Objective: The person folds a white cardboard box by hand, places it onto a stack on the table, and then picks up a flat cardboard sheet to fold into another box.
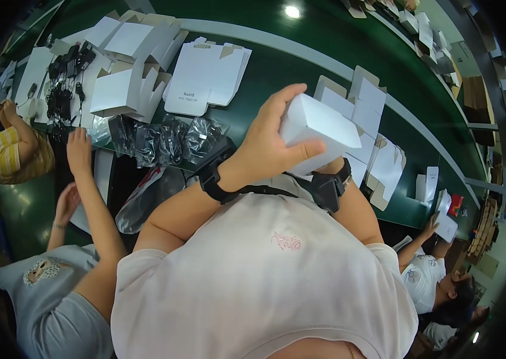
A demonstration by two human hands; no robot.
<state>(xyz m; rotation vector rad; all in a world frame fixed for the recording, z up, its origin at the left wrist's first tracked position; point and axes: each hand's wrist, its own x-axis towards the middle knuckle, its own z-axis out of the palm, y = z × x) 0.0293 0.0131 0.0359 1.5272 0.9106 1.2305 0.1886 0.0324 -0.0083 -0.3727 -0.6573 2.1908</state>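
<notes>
Your left hand (pixel 268 143) grips the box (pixel 319 128), thumb and fingers spread; I cannot tell your mostly hidden right hand's (pixel 332 166) fingers. Bags (pixel 171 141) lie at nine o'clock.

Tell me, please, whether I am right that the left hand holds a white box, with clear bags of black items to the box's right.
Not quite: in the head view, the clear bags of black items lie to the left of the white box, which the left hand does hold.
</notes>
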